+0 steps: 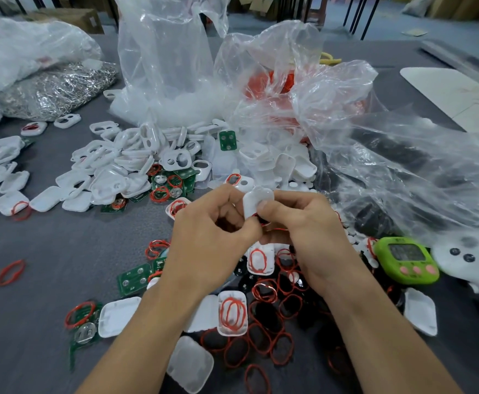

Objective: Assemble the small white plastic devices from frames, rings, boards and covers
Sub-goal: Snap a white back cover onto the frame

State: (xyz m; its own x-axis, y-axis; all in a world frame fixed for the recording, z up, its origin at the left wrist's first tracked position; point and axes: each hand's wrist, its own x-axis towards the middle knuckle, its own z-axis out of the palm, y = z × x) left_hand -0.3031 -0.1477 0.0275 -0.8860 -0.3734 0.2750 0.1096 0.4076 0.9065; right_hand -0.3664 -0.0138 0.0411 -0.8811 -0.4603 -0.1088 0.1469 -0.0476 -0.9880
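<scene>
Both hands meet above the middle of the table around a small white plastic cover (254, 201). My right hand (306, 231) pinches the cover with thumb on its face; a red ring (262, 220) shows at its lower edge. My left hand (212, 234) has curled fingers at the cover's left side and the ring. Below the hands lie white covers holding red rings (232, 312), loose red rings (281, 345) and green boards (134, 277). A heap of white frames (124, 160) lies further back.
Crumpled clear plastic bags (289, 81) of parts stand behind the heap. A bag of silver metal bits (56, 92) lies at the back left. A green timer (406, 258) sits at the right, beside a white object (466, 257). Grey table surface (61, 251) shows at the left.
</scene>
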